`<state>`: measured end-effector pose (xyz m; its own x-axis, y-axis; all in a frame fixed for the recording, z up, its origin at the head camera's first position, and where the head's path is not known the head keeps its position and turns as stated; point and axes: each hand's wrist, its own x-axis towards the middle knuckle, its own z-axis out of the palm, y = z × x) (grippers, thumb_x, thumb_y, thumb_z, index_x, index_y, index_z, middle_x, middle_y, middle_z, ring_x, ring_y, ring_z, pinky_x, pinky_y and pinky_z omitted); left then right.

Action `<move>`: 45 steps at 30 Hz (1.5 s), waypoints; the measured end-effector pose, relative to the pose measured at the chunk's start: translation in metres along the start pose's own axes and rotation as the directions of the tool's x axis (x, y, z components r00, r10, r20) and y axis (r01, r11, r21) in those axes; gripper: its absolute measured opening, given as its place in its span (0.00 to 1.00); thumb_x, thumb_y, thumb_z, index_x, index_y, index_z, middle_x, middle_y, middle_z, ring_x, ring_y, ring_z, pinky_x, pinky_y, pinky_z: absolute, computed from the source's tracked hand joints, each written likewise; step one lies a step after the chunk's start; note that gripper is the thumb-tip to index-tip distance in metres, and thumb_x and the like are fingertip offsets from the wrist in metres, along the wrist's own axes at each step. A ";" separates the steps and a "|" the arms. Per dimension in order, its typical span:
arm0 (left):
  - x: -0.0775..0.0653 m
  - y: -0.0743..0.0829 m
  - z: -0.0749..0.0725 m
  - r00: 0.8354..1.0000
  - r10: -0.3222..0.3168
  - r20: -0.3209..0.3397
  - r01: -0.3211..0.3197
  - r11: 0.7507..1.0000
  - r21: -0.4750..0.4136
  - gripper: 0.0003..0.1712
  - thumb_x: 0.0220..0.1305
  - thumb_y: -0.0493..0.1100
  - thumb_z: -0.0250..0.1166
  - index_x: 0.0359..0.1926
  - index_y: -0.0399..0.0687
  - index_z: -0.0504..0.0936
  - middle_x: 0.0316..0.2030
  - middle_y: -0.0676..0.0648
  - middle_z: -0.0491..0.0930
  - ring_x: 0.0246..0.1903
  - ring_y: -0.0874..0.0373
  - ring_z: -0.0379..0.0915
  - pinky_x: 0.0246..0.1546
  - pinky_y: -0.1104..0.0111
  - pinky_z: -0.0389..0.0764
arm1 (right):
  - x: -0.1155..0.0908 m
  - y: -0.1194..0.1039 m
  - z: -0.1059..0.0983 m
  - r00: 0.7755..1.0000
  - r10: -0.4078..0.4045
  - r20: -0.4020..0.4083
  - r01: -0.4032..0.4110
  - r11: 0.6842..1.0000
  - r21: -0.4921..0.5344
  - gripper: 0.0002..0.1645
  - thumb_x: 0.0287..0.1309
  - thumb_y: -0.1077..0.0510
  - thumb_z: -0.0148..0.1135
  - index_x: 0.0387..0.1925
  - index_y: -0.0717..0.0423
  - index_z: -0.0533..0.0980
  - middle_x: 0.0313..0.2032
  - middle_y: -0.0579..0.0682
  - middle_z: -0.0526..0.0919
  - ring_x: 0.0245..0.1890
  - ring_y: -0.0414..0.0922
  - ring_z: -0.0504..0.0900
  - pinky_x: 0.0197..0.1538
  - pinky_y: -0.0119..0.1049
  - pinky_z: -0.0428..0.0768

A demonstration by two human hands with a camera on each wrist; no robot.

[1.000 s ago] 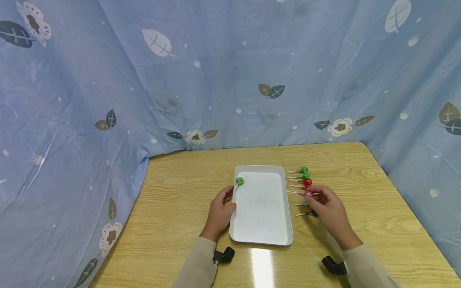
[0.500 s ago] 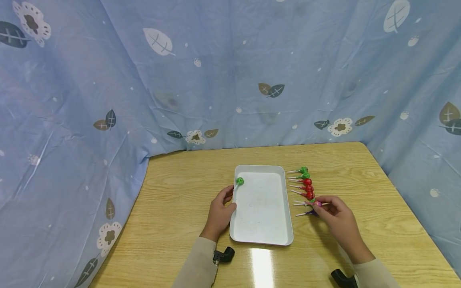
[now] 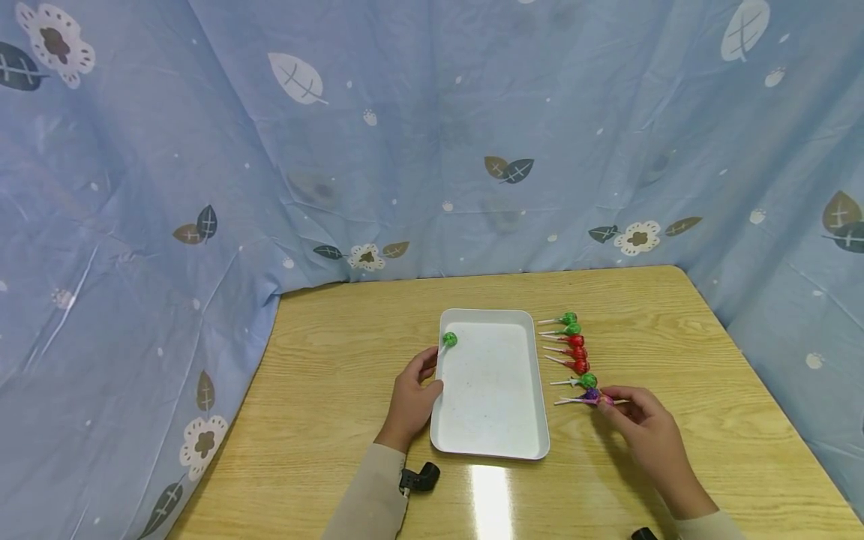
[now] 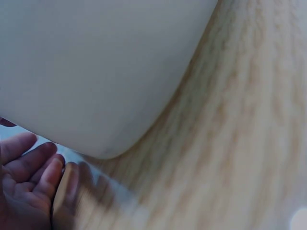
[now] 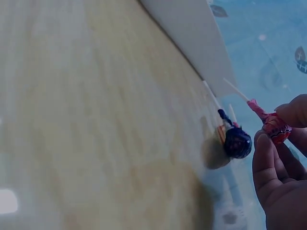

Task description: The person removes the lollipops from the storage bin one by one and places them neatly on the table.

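My left hand [image 3: 412, 394] holds the left rim of a white tray [image 3: 489, 397], thumb on the edge; its curled fingers [image 4: 38, 163] show by the tray's outer side in the left wrist view. One green-wrapped lollipop [image 3: 450, 340] lies in the tray's upper left corner. To the right of the tray, my right hand [image 3: 648, 427] pinches a pink-wrapped lollipop [image 5: 276, 127] by its head, stick pointing at the tray. Right beside it lies a purple lollipop [image 5: 238, 142], lowest in a column on the table.
Above the purple one lie a green lollipop [image 3: 589, 380], several red ones, including one red lollipop [image 3: 580, 367], and green ones at the top, sticks toward the tray. A blue patterned curtain [image 3: 432, 150] borders the wooden table [image 3: 351, 360] at the back and sides.
My right hand has moved the pink lollipop down the column, past the red and green ones, to the purple one. My left hand and the tray have stayed put.
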<state>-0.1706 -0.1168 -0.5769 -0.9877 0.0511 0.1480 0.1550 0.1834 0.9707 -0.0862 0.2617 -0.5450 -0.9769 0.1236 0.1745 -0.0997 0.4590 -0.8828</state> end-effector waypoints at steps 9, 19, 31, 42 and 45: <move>0.001 -0.001 0.003 0.999 -0.037 -0.015 0.038 0.999 0.009 0.35 0.66 0.24 0.63 0.74 0.37 0.76 0.66 0.38 0.80 0.65 0.44 0.77 0.70 0.48 0.73 | -0.011 0.005 0.000 0.993 0.116 0.025 -0.116 0.993 -0.009 0.17 0.75 0.61 0.70 0.58 0.68 0.80 0.47 0.58 0.87 0.39 0.38 0.85 0.36 0.29 0.83; -0.001 -0.001 0.000 1.000 0.002 -0.001 -0.002 1.000 0.021 0.34 0.67 0.26 0.64 0.74 0.42 0.78 0.65 0.41 0.81 0.64 0.48 0.77 0.69 0.49 0.74 | -0.011 0.012 0.004 0.992 0.124 0.026 -0.123 0.991 -0.048 0.19 0.76 0.57 0.69 0.58 0.67 0.82 0.47 0.57 0.86 0.38 0.39 0.83 0.35 0.30 0.81; 0.001 -0.004 -0.001 1.000 0.012 0.006 -0.012 0.999 0.040 0.34 0.66 0.27 0.62 0.74 0.42 0.78 0.64 0.42 0.82 0.63 0.49 0.78 0.68 0.49 0.75 | -0.006 0.010 0.007 0.987 0.158 0.026 -0.154 0.982 -0.112 0.20 0.76 0.55 0.69 0.58 0.67 0.81 0.42 0.55 0.87 0.36 0.41 0.82 0.33 0.32 0.80; 0.000 -0.001 0.001 1.000 -0.007 -0.012 0.007 1.000 0.004 0.35 0.66 0.25 0.63 0.74 0.41 0.78 0.65 0.40 0.81 0.64 0.47 0.77 0.70 0.49 0.73 | -0.008 0.004 0.003 0.979 0.200 0.024 -0.198 0.978 -0.064 0.24 0.76 0.51 0.70 0.59 0.67 0.80 0.47 0.58 0.88 0.38 0.40 0.83 0.34 0.31 0.81; -0.002 0.009 0.002 1.000 -0.013 -0.017 0.013 1.000 0.004 0.34 0.66 0.22 0.61 0.73 0.34 0.76 0.65 0.35 0.80 0.65 0.41 0.76 0.70 0.45 0.72 | -0.008 0.004 0.001 0.979 0.203 0.020 -0.201 0.977 -0.068 0.24 0.76 0.51 0.70 0.59 0.67 0.80 0.48 0.59 0.87 0.37 0.40 0.83 0.33 0.32 0.81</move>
<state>-0.1676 -0.1129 -0.5689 -0.9899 0.0317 0.1384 0.1419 0.1882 0.9718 -0.0790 0.2613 -0.5501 -0.9803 0.1969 -0.0168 0.1121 0.4839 -0.8679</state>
